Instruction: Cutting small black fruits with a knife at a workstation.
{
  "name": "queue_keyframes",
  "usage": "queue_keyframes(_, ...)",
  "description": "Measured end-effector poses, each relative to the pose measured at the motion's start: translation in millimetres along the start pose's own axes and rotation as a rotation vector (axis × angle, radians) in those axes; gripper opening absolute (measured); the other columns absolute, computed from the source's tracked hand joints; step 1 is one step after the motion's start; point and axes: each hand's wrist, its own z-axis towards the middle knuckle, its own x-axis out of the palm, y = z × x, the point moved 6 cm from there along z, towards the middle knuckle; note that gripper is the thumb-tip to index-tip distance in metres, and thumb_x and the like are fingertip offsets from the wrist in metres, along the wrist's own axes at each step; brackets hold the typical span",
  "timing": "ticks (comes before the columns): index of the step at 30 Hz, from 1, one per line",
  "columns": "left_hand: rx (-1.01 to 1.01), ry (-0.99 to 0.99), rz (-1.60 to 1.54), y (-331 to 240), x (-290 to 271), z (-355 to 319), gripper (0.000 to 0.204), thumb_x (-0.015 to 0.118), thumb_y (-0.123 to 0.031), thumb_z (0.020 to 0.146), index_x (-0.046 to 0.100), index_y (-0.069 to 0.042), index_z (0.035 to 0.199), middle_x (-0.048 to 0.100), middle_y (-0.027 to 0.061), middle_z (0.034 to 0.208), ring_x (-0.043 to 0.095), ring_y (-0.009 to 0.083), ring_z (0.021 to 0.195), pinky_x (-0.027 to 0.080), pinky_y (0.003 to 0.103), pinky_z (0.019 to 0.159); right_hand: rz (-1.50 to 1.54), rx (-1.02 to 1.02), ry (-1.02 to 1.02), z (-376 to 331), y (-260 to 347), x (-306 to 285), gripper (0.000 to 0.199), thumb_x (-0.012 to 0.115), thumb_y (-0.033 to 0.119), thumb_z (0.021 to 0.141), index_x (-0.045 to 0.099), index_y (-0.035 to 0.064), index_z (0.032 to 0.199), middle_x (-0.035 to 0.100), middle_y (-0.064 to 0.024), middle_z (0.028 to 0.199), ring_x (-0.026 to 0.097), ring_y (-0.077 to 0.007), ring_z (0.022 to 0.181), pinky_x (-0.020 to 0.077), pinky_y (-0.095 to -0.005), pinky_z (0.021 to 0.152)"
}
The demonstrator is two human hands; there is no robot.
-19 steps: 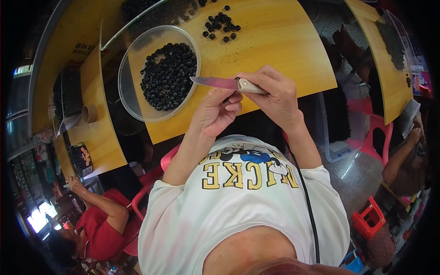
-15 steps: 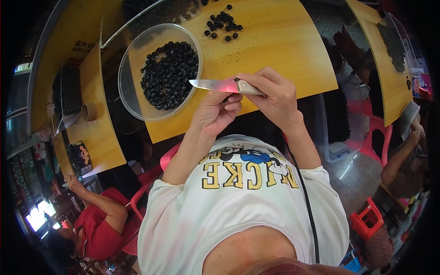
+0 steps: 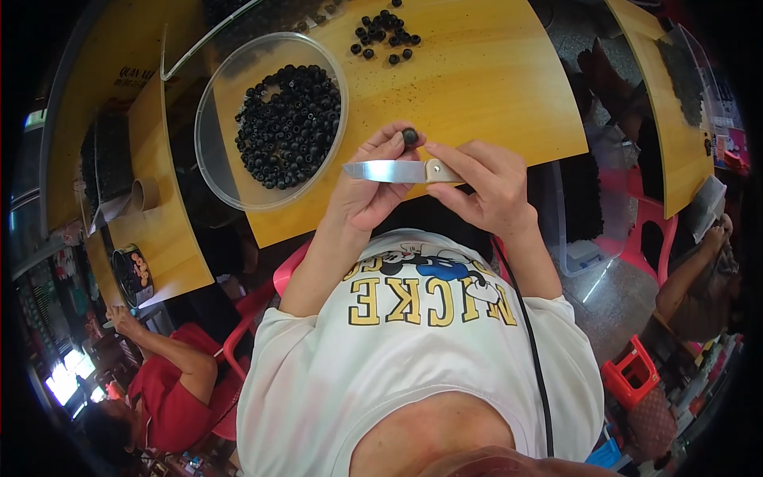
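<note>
The knife (image 3: 395, 171) now sits lower and nearer the chest than a moment ago, and a small dark bead (image 3: 409, 136) has come up between the fingertips. At far left a clear round bowl (image 3: 208, 119) on the yellow table (image 3: 493, 87) holds a heap of black beads (image 3: 290, 126). The left hand (image 3: 369, 191) pinches the single bead at its fingertips, just above the blade. The right hand (image 3: 489, 187) is clenched around the knife's pale handle, blade pointing left. Loose beads (image 3: 385, 33) lie scattered on the table beyond, well apart from both hands
</note>
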Motion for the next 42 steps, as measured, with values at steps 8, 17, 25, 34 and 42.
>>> queue_keyframes(8,-0.086,0.266,-0.147,2.5,3.1,-3.2,0.025,0.058,-0.007,0.087,0.049,0.000,0.110,0.056,0.0114,0.097,0.051,0.0097,0.073,0.043,0.018,0.055,-0.132,0.047,0.063,-4.0,-8.2,-0.9,0.038,0.075,0.019,0.068,0.066,0.0051,0.102,0.054,-0.0062,0.064,0.051,-0.0178,0.050,0.0395,-0.0284,0.045)
queue_keyframes(17,-0.028,0.247,-0.078,-1.2,-2.1,-1.6,0.023,0.062,-0.002,0.083,0.050,-0.001,0.103,0.055,0.0126,0.096,0.051,0.0100,0.072,0.044,0.019,0.057,-0.140,0.069,0.091,-7.6,-13.2,2.3,0.037,0.074,0.019,0.069,0.066,0.0053,0.102,0.054,-0.0057,0.063,0.051,-0.0174,0.050,0.0392,-0.0290,0.045)
queue_keyframes(25,-0.005,0.337,-0.005,-0.4,-5.9,-4.3,0.016,0.060,-0.002,0.085,0.050,-0.003,0.097,0.056,0.0136,0.097,0.053,0.0104,0.070,0.046,0.019,0.058,-0.245,0.122,0.178,-26.3,-40.7,2.0,0.028,0.070,0.017,0.077,0.066,0.0033,0.101,0.055,-0.0078,0.064,0.052,-0.0181,0.051,0.0395,-0.0284,0.047)
queue_keyframes(34,-0.059,0.162,-0.029,2.6,-6.3,1.0,0.022,0.056,-0.002,0.088,0.055,0.003,0.110,0.059,0.0134,0.100,0.062,0.0173,0.087,0.056,0.023,0.074,-0.070,0.521,-0.013,-39.8,-67.6,-7.9,0.021,0.062,0.013,0.086,0.065,0.0003,0.103,0.056,-0.0093,0.068,0.052,-0.0155,0.059,0.0407,-0.0260,0.055)
queue_keyframes(42,-0.052,0.089,-0.094,5.4,-19.1,6.2,0.024,0.055,0.002,0.087,0.054,0.005,0.110,0.059,0.0152,0.104,0.061,0.0222,0.099,0.055,0.025,0.085,-0.038,0.470,0.000,-39.8,-55.5,-6.7,0.022,0.065,0.011,0.083,0.065,-0.0006,0.102,0.054,-0.0095,0.066,0.051,-0.0155,0.056,0.0390,-0.0253,0.052)
